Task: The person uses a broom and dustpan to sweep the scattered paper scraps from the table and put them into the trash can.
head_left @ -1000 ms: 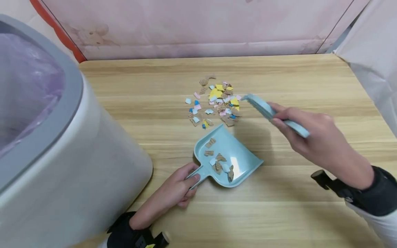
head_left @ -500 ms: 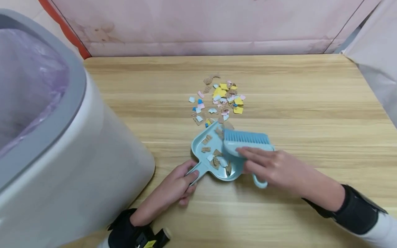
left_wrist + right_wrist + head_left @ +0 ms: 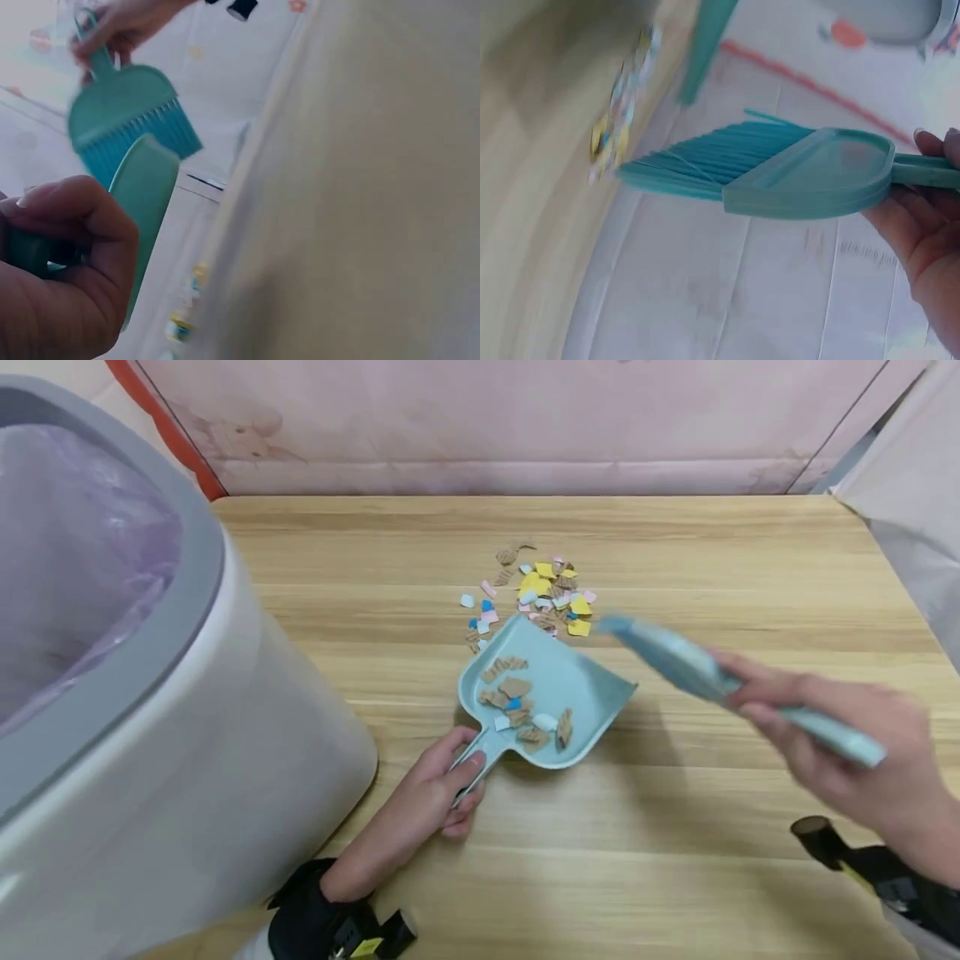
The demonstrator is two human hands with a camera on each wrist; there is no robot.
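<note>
My left hand (image 3: 438, 793) grips the handle of a light blue dustpan (image 3: 581, 689) that lies on the wooden table (image 3: 675, 568). Several brown, white and blue paper scraps sit inside the pan. Its front lip touches a pile of coloured paper scraps (image 3: 536, 589). My right hand (image 3: 840, 743) holds a light blue brush (image 3: 675, 660) raised to the right of the pan, blurred by motion. In the right wrist view the brush (image 3: 795, 176) hangs with its bristles clear of the table. In the left wrist view my left hand (image 3: 67, 270) is curled round the dustpan (image 3: 146, 195) handle.
A large white bin with a grey rim (image 3: 150, 635) and a purple liner stands at the left, close to my left forearm. A pink wall sheet (image 3: 487, 427) runs along the table's far edge. White cloth (image 3: 915, 502) hangs at the right.
The brush has lifted out of the dustpan and swung up to the right. The dustpan has slid forward into the scrap pile and holds more scraps.
</note>
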